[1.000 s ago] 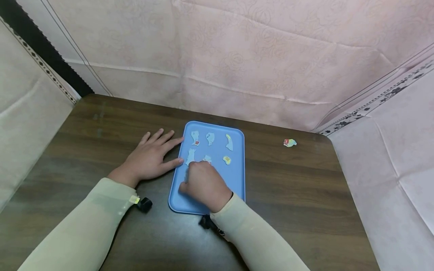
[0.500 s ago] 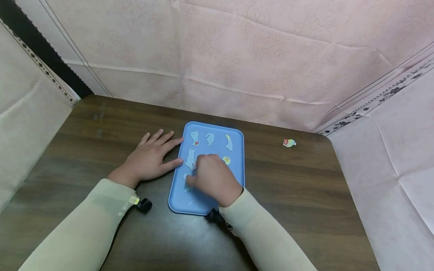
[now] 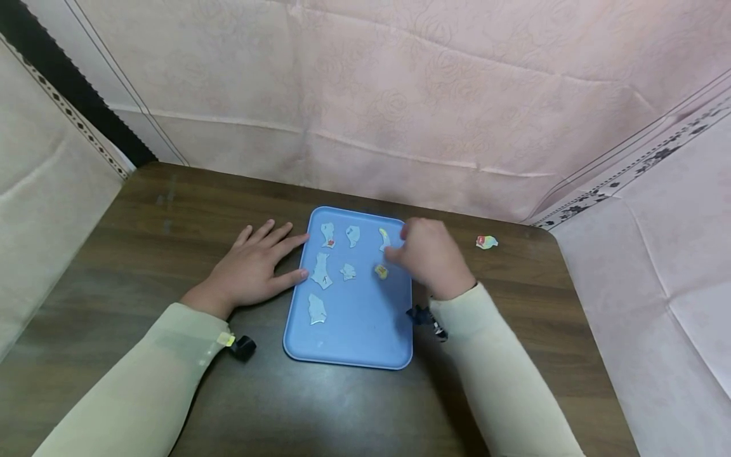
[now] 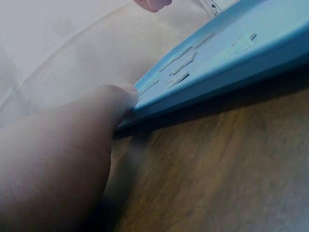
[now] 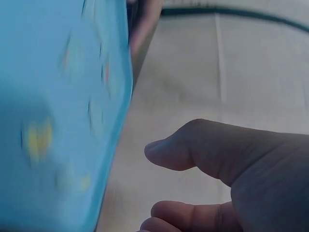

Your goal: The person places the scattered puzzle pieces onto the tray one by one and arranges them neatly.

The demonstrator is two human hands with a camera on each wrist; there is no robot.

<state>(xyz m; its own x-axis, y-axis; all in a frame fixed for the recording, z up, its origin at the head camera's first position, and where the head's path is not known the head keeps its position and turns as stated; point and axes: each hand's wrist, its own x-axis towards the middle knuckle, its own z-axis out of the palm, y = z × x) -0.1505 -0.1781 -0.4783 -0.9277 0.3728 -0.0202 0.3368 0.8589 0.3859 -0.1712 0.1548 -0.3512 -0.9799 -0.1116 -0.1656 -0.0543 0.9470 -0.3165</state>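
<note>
My left hand point(image 3: 248, 270) lies with fingers spread on the table, its thumb and index fingertip at the left edge of a blue tray point(image 3: 356, 333). In the left wrist view, the thumb point(image 4: 111, 104) meets the tray's rim. Over the tray's right edge hovers my right hand point(image 3: 434, 257), holding nothing; in the right wrist view a gap shows between its thumb point(image 5: 176, 150) and curved fingers. Several flat, irregular puzzle-like pieces lie in the tray, among them a tall pale one point(image 3: 321, 271), a small yellow one point(image 3: 381, 271) and a lower-left one point(image 3: 316, 309).
A separate red, yellow and green piece point(image 3: 487, 242) lies on the brown wooden table point(image 3: 514, 304), right of the tray near the back edge. Pale patterned cloth point(image 3: 394, 95) hangs behind the table and along both sides.
My right hand has moved from the tray's middle up and right to its right edge, uncovering the middle and lower-left pieces. The left hand stays in place.
</note>
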